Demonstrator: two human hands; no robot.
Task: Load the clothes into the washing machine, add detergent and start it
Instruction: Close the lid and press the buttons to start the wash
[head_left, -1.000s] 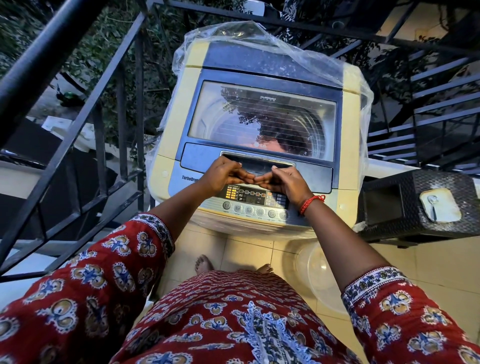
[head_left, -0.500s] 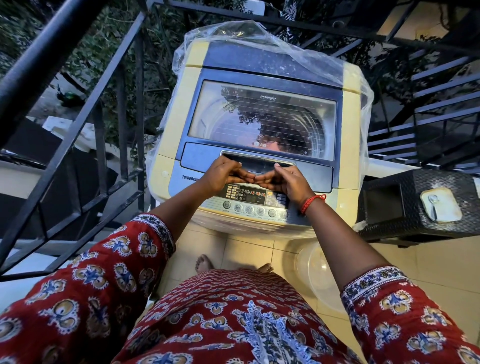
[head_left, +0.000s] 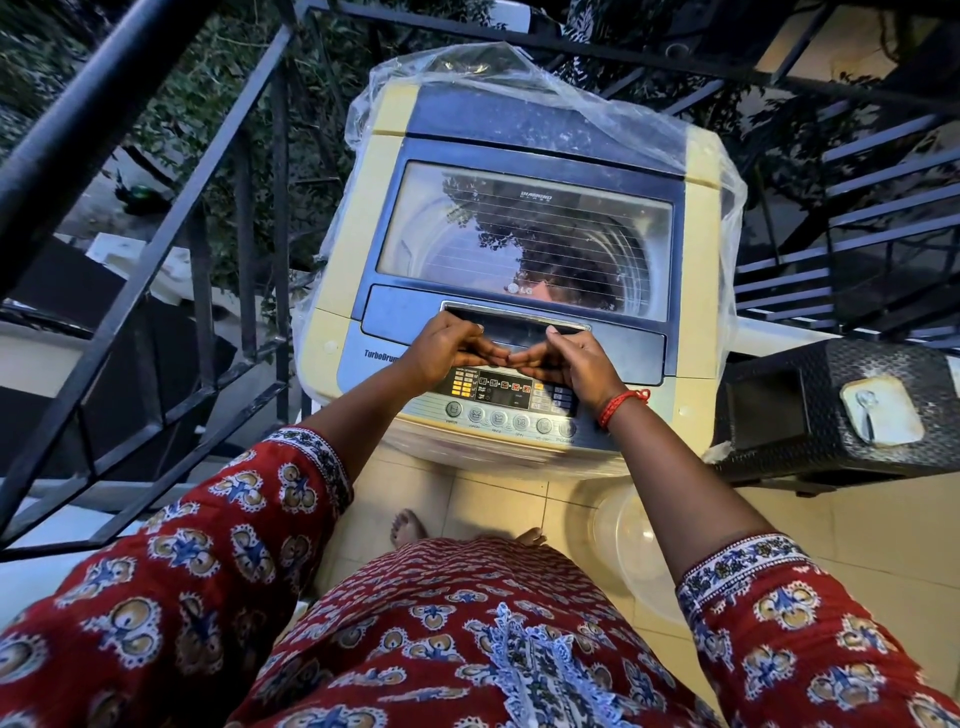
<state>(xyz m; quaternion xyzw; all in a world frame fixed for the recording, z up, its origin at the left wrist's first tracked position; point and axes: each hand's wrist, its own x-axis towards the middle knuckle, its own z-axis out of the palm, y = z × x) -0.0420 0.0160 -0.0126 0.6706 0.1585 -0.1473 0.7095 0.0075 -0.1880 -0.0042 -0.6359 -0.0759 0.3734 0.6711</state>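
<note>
A cream and blue top-loading washing machine (head_left: 358, 249) stands in front of me with its glass lid (head_left: 519, 228) down. Reflections on the glass hide the drum's contents. My left hand (head_left: 444, 353) and my right hand (head_left: 579, 366) sit side by side at the lid's front edge, thumbs in the handle recess (head_left: 514, 325), fingers curled under the edge, fingertips touching in the middle. Just below them lies the lit control panel (head_left: 498, 395) with a row of round buttons. No loose clothes or detergent show.
Clear plastic sheeting (head_left: 493, 67) is pushed back over the machine's rear. A black metal railing (head_left: 208, 260) runs close on the left, stairs (head_left: 857, 208) on the right. A black woven box (head_left: 779, 410) carrying a white dish (head_left: 880, 410) stands right; a clear tub (head_left: 628, 545) sits on the floor.
</note>
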